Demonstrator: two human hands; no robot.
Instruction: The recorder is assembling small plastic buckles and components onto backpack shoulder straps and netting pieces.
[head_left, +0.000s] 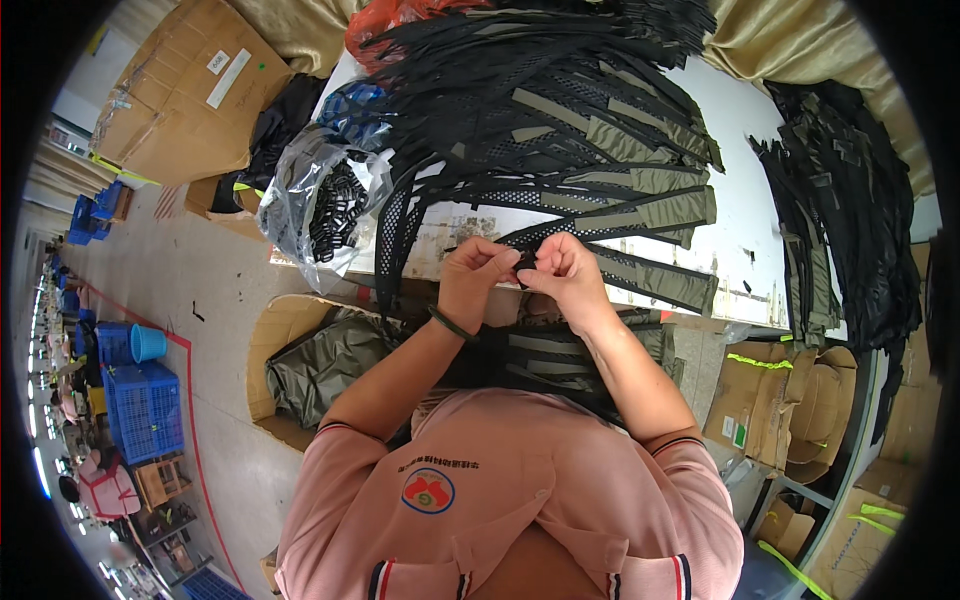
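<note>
Over the table's near edge, my left hand (474, 282) and my right hand (566, 279) are close together, fingertips pinched. Between them is a black strap (523, 262); whether a small buckle is on it is too small to tell. Black mesh and olive-green fabric straps (655, 218) lie fanned out just beyond my hands, with a thick pile of black ones (480, 70) behind. To the left of my left hand, a clear plastic bag (285, 190) stands open, holding several small black plastic buckles (340, 210).
The white table (740, 265) carries more black straps (840, 190) on its right. Below its edge, a cardboard box (265, 350) holds dark green material at left; other cartons (740, 410) stand at right. Blue crates (145, 410) are on the floor far left.
</note>
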